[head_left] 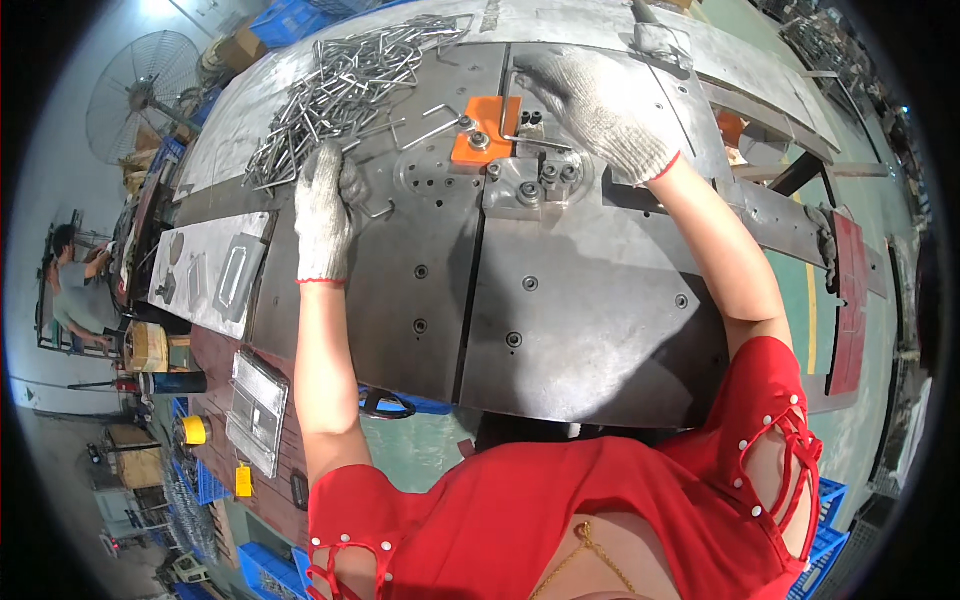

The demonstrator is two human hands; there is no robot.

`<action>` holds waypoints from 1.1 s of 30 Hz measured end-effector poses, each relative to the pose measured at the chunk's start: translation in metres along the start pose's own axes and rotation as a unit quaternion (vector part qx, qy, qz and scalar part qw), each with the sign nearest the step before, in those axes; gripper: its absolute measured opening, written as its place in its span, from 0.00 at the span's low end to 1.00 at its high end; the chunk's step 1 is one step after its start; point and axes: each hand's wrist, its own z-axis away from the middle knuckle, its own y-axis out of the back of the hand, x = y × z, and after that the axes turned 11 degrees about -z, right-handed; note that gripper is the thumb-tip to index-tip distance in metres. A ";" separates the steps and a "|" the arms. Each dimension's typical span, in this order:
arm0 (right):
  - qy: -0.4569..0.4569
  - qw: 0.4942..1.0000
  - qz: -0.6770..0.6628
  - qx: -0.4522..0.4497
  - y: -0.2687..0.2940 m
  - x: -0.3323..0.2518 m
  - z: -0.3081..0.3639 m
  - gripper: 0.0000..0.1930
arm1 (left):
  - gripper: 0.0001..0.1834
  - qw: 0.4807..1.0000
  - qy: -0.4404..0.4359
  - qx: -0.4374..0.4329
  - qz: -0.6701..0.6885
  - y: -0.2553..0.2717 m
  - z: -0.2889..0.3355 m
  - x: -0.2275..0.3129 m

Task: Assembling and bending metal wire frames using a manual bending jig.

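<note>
Head view: the gloved right hand (600, 105) lies flat on a bent wire piece (512, 120), fingers together, pressing it onto the steel bench (590, 320) just beside the orange block (488, 120) and bending pins (545, 172). The left hand (325, 205) has its fingers curled on a wire piece at the edge of the wire pile (345, 85). Fingertips so near the pins could get pinched, and a glove could snag on wire ends.

A brown cardboard box (236, 47) sits at the far left end of the bench, beside blue plastic crates (290, 18). Another tan cardboard carton (146, 346) stands on the floor at the left, with a third brown box (134, 455) lower down. No labels, signs or screens can be made out.
</note>
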 end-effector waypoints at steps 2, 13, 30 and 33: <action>0.003 1.000 -0.016 -0.017 -0.004 0.004 0.002 0.16 | 0.13 1.000 -0.002 0.002 -0.001 -0.001 0.000 -0.001; -0.061 0.995 -0.011 -0.075 -0.019 0.024 0.008 0.17 | 0.13 1.000 -0.006 0.011 -0.014 -0.001 -0.002 -0.001; -0.042 0.985 0.032 -0.165 -0.030 0.074 0.039 0.16 | 0.11 0.996 0.040 0.037 0.069 0.002 -0.003 -0.001; -0.075 0.986 -0.010 -0.145 -0.037 0.086 0.042 0.17 | 0.13 0.989 0.034 -0.042 0.137 -0.018 -0.004 0.008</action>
